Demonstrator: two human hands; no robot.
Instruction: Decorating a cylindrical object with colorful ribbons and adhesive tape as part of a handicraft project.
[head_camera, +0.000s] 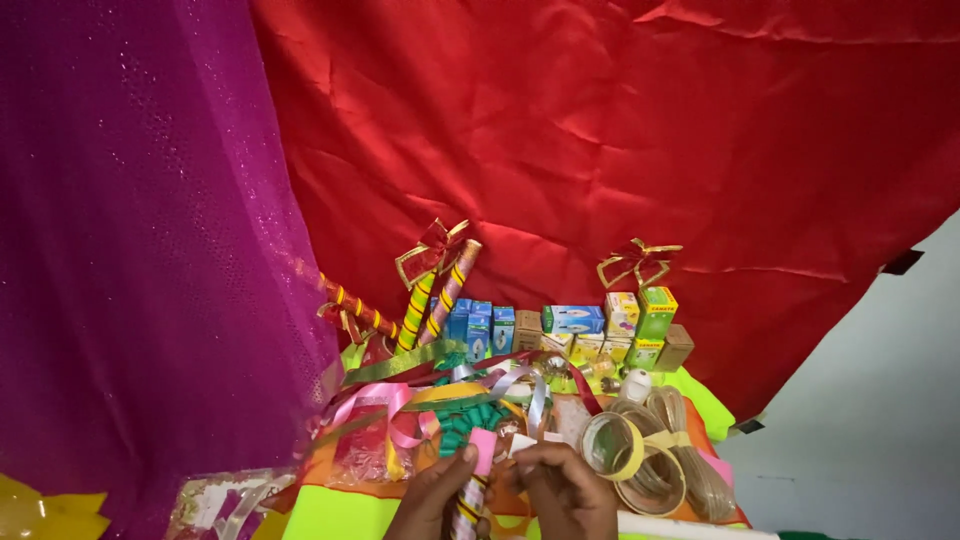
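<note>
A decorated stick, striped and capped in pink, is held upright at the bottom edge of the view, between the left hand and the right hand. The left hand is closed round the lower shaft, thumb and fingers wrapped on it; the right hand is bunched just beside the pink top, and its fingertips seem to pinch a small pale piece there, though what is gripped cannot be told with certainty. The wrapping on the shaft appears laid on already, and the work at the top is judged to be unfinished, since it is being handled now. Three finished sticks, two of them tied with a red and gold bow, are leaned against the red cloth behind, so part of the batch is judged done. Loose ribbons and green pieces are heaped just beyond the hands, with tape rolls touching the heap to the right and a row of small boxes farther back. Little free room is left: the table is crowded ahead, the purple cloth hangs close on the left, and only the yellow-green table cover near the front edge is bare.
</note>
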